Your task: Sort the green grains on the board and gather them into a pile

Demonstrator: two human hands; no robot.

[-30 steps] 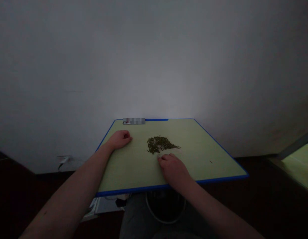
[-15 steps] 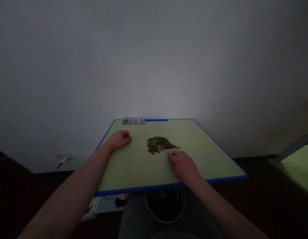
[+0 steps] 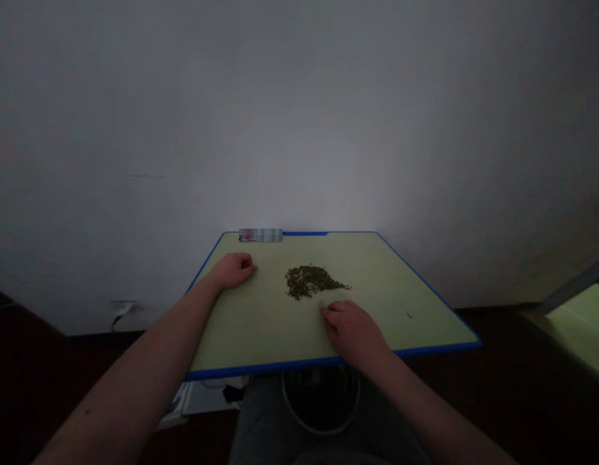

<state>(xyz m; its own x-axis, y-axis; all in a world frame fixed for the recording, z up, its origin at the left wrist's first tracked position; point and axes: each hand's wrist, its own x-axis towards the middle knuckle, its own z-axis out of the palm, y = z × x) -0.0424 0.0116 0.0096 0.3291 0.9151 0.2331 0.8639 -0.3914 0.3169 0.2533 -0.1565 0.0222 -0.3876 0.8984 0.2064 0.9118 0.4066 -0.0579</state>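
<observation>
A pile of small dark green grains (image 3: 311, 281) lies in the middle of a pale green table with a blue rim (image 3: 260, 370). My right hand (image 3: 353, 331) rests on the table just in front of the pile, fingers curled and pinched together at the pile's near right edge; what they hold is too small to see. A few pale grains lie by its fingertips. My left hand (image 3: 234, 270) rests as a loose fist on the table's left side, apart from the pile.
A small flat object (image 3: 260, 235) lies at the table's far edge against the white wall. A tiny dark speck (image 3: 409, 315) sits on the right of the table. A round dark container (image 3: 321, 400) stands under the front edge. Another green surface (image 3: 583, 323) shows at right.
My right hand slid right along the pile's near edge, then came back slightly left and toward me. My left hand stayed still.
</observation>
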